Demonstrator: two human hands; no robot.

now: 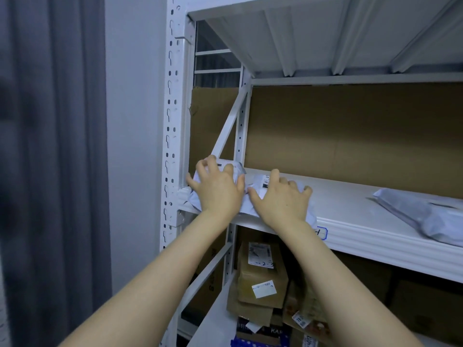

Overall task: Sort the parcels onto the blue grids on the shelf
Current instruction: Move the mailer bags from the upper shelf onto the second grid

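A white plastic parcel with printed labels lies at the left end of the white shelf board. My left hand presses flat on its left part, fingers spread. On its right part rests my right hand, fingers curled over the bag. A blue-outlined grid label sticks to the shelf's front lip, partly hidden by my right wrist. Another grey-white parcel lies further right on the same board.
The white shelf upright stands left of my hands, with a diagonal brace behind. Brown cardboard backs the shelf. Several cardboard boxes sit on the level below. A grey curtain hangs at far left.
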